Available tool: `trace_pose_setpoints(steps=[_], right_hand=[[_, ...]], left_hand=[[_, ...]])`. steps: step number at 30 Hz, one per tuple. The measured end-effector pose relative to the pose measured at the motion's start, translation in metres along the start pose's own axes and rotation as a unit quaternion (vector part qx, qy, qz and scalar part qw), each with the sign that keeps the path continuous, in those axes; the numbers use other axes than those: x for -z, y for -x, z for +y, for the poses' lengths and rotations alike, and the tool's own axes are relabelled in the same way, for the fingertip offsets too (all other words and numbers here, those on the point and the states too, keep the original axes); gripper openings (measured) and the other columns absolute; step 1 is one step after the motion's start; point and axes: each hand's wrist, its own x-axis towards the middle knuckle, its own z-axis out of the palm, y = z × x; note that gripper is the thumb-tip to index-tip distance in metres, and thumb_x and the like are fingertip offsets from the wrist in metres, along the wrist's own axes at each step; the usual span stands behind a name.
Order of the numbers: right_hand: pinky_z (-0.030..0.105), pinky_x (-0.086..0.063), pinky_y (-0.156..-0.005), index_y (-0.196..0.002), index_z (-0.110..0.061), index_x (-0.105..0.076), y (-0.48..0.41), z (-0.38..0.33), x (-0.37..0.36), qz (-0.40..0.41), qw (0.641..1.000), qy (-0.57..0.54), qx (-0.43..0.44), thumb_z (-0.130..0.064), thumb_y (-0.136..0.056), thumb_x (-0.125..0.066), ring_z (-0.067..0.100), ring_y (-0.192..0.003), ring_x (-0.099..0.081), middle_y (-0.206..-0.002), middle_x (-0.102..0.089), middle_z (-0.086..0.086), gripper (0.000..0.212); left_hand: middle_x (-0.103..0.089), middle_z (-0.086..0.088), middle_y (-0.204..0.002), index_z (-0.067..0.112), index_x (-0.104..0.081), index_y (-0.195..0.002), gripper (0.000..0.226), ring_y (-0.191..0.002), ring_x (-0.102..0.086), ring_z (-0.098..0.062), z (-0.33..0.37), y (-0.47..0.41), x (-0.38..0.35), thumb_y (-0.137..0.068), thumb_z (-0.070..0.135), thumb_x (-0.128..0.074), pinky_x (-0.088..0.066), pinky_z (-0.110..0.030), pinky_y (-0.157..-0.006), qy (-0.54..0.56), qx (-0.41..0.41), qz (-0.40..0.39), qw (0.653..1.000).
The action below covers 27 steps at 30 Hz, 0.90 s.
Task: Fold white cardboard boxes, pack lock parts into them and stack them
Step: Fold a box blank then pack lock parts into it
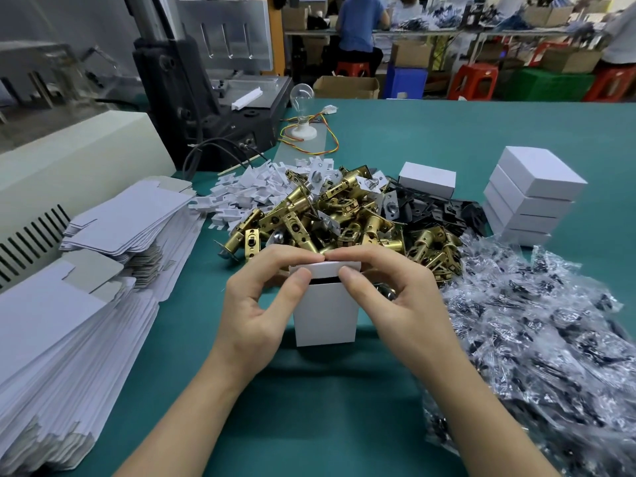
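Our left hand (pixel 256 297) and right hand (pixel 395 294) pinch the top flap of the small white cardboard box (pixel 325 313), which stands upright, long axis vertical.

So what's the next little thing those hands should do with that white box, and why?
Probably press the top flap down and tuck it in. Both the left hand and the right hand pinch it, yet a dark gap shows between it and the front of the white box, so the box looks not yet closed.
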Motion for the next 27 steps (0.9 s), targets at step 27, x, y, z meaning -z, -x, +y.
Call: trace_pose_setpoints(steps=[27], right_hand=[[0.029,-0.049,-0.100,-0.128,-0.028,-0.072,-0.004,0.011,0.017,-0.035,0.980,0.165,0.108,-0.026,-0.098,-0.064,0.013,-0.116,-0.060,-0.133,-0.067,-0.016,0.031]], left_hand=[[-0.076,0.006,-0.122,0.028,-0.078,-0.116,0.025,-0.122,-0.068,-0.021,0.001,0.001,0.009,-0.102,0.024,-0.058,-0.053,-0.026,-0.099,0.036,0.009,-0.039,0.999]])
